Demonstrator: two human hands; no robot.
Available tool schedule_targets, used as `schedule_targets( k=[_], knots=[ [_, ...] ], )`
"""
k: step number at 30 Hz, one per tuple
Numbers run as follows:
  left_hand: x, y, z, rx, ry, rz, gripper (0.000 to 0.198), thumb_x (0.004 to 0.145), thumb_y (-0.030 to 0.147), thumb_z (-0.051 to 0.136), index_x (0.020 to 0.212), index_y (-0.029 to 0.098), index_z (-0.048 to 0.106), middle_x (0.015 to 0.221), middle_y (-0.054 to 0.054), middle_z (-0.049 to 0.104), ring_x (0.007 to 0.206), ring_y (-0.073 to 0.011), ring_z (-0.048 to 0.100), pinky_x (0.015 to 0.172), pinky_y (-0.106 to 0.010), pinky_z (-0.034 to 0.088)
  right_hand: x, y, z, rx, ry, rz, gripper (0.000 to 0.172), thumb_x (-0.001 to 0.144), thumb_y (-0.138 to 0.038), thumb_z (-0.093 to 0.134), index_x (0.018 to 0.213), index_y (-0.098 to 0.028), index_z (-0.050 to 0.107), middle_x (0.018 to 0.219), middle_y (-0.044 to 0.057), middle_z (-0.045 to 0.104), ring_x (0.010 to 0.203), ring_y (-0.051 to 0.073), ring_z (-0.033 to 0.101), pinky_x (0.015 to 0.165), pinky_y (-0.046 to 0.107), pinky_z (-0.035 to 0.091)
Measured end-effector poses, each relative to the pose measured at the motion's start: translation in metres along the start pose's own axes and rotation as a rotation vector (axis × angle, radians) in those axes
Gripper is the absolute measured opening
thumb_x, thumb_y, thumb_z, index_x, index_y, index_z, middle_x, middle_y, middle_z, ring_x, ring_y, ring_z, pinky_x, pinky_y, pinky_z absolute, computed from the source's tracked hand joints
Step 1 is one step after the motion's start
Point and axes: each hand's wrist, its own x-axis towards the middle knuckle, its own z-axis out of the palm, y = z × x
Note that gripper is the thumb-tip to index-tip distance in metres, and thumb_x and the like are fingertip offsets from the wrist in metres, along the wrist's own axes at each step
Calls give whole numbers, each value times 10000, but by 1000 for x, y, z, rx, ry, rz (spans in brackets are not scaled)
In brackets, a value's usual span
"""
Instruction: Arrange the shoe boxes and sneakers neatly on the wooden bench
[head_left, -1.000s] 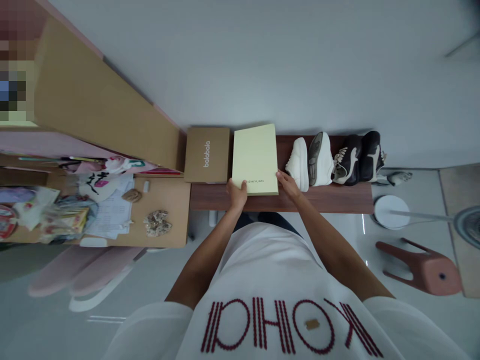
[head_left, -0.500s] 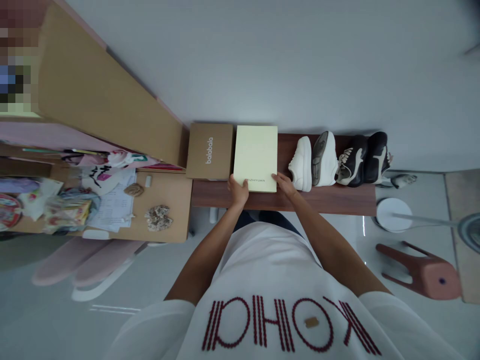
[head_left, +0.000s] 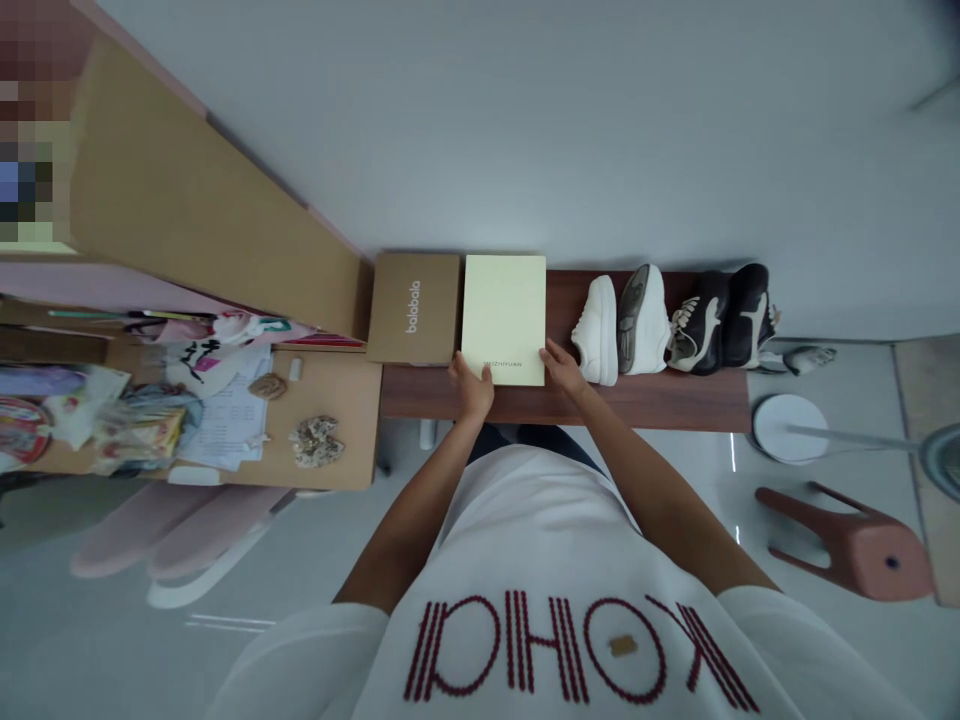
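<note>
Both bare arms reached forward, the left hand (head_left: pixel 471 388) and right hand (head_left: pixel 562 368) at the lower corners of one pale yellow rectangular book (head_left: pixel 504 318) on the dark wooden counter (head_left: pixel 645 405). Whether either grip clenched it could not be told. One tan cardboard box (head_left: pixel 414 307) lay just beside it, with four shoes (head_left: pixel 643 320) on its other side.

Dim, cool light on hands (head_left: pixel 472 390); wide-angle edges stretched; top-left corner pixelated.
</note>
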Motion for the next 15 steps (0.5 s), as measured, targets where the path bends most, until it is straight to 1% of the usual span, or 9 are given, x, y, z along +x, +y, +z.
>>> schedule_targets(
  k=[1,3,5,7,11,13,15],
  knots=[
    [-3,4,-1,11,9,22,768,928,347,679,1595,182,335,1638,-231,362,1604,-339,247,1316,-466,160,-1,-2,-4,-13,23,12,859,762,-742,737,1471,-271,621,1534,64,609,1494,314,493,1278,542,339],
    [-9,14,0,21,23,87,753,939,352,671,1596,205,334,1653,-217,347,1611,-332,224,1319,-480,140,-3,-9,-17,-8,56,39,904,755,-765,731,1509,-288,584,1546,71,595,1506,329,474,1261,557,371],
    [-16,29,5,7,17,167,732,945,348,671,1590,211,352,1651,-211,350,1609,-327,222,1319,-484,134,-5,-16,-32,22,76,45,906,771,-770,715,1532,-305,557,1525,73,611,1481,342,501,1222,579,426],
    [-23,44,15,-25,-17,240,704,948,343,674,1576,215,382,1640,-202,370,1598,-320,243,1316,-480,148,-9,-24,-50,51,100,29,881,785,-759,708,1532,-318,553,1509,73,624,1455,343,525,1193,587,455],
    [-39,71,47,-104,-154,330,643,944,341,682,1532,213,456,1600,-184,438,1555,-310,329,1308,-465,204,-16,-36,-86,99,147,-2,810,796,-742,709,1490,-343,580,1498,64,634,1443,330,532,1144,599,487],
    [-48,77,66,-154,-232,332,613,939,348,688,1505,211,496,1576,-179,472,1527,-308,380,1300,-462,240,-20,-39,-103,110,167,-10,771,792,-739,716,1446,-343,613,1470,68,656,1429,330,543,1121,597,503],
    [-56,79,85,-199,-305,316,587,934,348,694,1481,213,529,1552,-173,503,1499,-310,426,1285,-467,281,-24,-38,-120,107,189,-11,744,781,-752,717,1392,-332,654,1419,75,690,1393,329,571,1107,583,513]
  ],
)
